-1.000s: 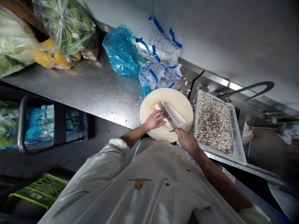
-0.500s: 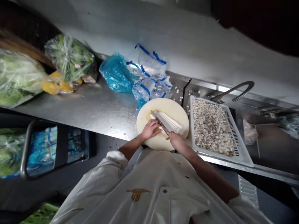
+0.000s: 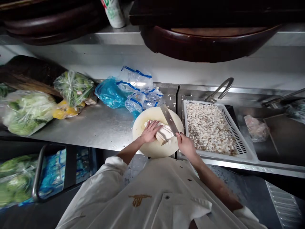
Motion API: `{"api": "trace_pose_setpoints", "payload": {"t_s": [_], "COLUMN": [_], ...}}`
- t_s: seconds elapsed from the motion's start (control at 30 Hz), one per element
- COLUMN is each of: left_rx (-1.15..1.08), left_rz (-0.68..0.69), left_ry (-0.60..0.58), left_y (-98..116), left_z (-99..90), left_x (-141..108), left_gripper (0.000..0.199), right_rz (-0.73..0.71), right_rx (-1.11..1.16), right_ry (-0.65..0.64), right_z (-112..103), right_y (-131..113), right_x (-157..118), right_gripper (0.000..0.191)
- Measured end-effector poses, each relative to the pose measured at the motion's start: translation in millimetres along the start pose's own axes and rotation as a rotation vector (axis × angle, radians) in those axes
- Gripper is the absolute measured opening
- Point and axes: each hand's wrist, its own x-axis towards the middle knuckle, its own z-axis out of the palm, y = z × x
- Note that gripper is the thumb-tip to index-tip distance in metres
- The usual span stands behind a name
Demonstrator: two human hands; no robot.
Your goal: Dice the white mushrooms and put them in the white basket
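Observation:
On the round cream cutting board [image 3: 154, 153] lie long white slices, apparently of king oyster mushroom [image 3: 165, 133], cut lengthwise and grouped together. My left hand [image 3: 150, 132] rests flat over their left part with its fingers stretched out, hiding some of them. The handle of a kitchen knife [image 3: 169, 119] is in my closed right hand [image 3: 186, 145] at the board's right edge. Its wide blade points up and away to the left, apparently raised off the slices.
Right of the board, a white perforated tray [image 3: 247, 156] of small chopped pale pieces sits by the faucet [image 3: 222, 89]. Behind lie crumpled clear bags [image 3: 137, 79] and a blue bag [image 3: 111, 92]. Bagged greens [image 3: 30, 111] stand far left; a dark round vessel [image 3: 209, 47] overhangs from the shelf.
The knife has come away from the slices, its blade swinging to the right and up. My left hand has flattened and spread over the slices. The head view has tilted upward.

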Motion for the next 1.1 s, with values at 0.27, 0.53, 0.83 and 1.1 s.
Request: {"api": "trace_pose_setpoints", "payload": {"t_s": [0.27,0.53,0.83,1.1], "left_rx": [0.116,0.016,-0.060,-0.295], "left_rz": [0.072,0.088,-0.082,-0.072], "left_ry": [-0.237,-0.664,-0.276,-0.081], "left_y": [13,-21,-9,124], "left_z": [-7.2,-41.1,-41.4,27.2], "left_x": [22,22,-6,1], "left_gripper": [0.062,0.058,0.075,0.033], "right_rz": [0.092,0.043,-0.022,-0.035], "right_rx": [0.167,0.322,0.249,0.074], "right_ry": [-0.013,-0.130,-0.157,-0.266], "right_z": [21,21,7,8], "right_y": [58,66,85,122], "right_x": [-7,-14,-30,-85], "right_gripper": [0.046,0.045,0.048,0.045]}}
